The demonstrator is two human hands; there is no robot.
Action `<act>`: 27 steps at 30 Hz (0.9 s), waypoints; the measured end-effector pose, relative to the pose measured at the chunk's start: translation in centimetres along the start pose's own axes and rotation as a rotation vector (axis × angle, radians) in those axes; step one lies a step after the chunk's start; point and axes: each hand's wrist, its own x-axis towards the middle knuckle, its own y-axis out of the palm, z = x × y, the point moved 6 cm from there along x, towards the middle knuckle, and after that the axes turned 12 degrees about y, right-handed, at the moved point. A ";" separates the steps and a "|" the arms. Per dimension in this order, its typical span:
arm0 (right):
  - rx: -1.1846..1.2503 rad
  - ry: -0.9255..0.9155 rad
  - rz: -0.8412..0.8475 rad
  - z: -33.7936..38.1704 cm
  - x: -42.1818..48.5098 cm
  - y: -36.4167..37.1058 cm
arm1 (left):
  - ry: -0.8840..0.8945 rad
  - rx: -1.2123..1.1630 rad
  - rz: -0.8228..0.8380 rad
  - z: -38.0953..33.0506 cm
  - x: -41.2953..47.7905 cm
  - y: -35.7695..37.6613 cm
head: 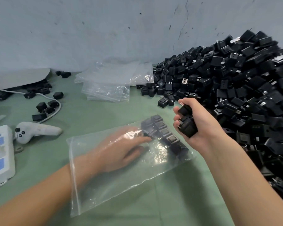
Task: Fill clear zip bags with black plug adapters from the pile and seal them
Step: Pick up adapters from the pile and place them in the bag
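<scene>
A clear zip bag (114,181) lies on the green table in front of me, its mouth toward me. My left hand (121,149) is inside the bag up to the wrist, fingers stretched toward a row of black plug adapters (163,132) packed at the bag's far end. My right hand (194,121) hovers just right of the bag and grips several black adapters (186,123). A big pile of black adapters (235,88) fills the right side of the table against the wall.
A stack of empty clear zip bags (108,84) lies at the back centre. At left are loose adapters (42,106), a white cable (55,111), a white handheld controller (34,130) and a white power strip (0,154). A grey wall stands behind.
</scene>
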 end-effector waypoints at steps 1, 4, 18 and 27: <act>0.005 0.002 0.000 -0.1 0.0 0.1 | -0.022 0.009 0.030 0.1 -0.1 0.4; 0.007 0.006 -0.006 -0.2 0.0 0.1 | -0.005 0.164 0.059 0.6 0.2 0.4; 0.021 0.065 0.022 -1.1 -0.6 0.3 | -0.112 0.023 -0.116 0.3 -3.9 -2.6; -0.319 0.121 0.272 -5.0 -2.1 4.4 | -0.617 -0.038 -0.766 0.8 -16.2 -11.3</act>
